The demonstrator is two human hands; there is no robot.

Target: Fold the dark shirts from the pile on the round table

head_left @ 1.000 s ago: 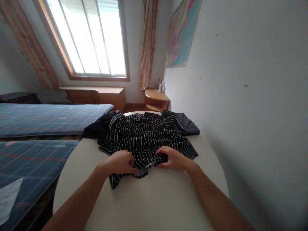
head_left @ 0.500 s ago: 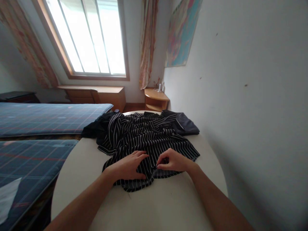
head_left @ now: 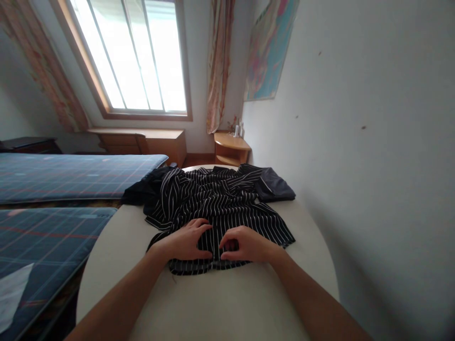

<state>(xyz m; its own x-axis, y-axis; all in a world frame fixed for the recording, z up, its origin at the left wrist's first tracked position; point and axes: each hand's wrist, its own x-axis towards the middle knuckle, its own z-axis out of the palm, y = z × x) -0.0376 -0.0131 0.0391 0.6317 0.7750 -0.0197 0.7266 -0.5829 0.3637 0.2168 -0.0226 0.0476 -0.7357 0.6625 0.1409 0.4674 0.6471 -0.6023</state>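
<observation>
A black shirt with white stripes (head_left: pixel 234 215) lies spread and rumpled on the round white table (head_left: pixel 227 308), its hem towards me. My left hand (head_left: pixel 186 240) rests on the lower left part of the shirt, fingers and thumb spread apart. Just right of it, my right hand (head_left: pixel 245 244) is over the cloth near the hem, fingers curled and a gap showing between fingertips and thumb. No cloth is visibly gripped in either hand. Creases cover the shirt's far half, and a sleeve sticks out at the left.
A folded dark grey garment (head_left: pixel 275 185) lies at the table's far right, and black cloth (head_left: pixel 142 187) at its far left. Plaid mattresses (head_left: pixel 78 177) stand to the left, one with a white paper (head_left: pixel 14 293). The wall (head_left: pixel 373 189) rises close on the right.
My right hand has let go of the hem it was pinching and moved slightly left. The hem, lifted and wavy before, now lies flatter. My left hand has shifted slightly left.
</observation>
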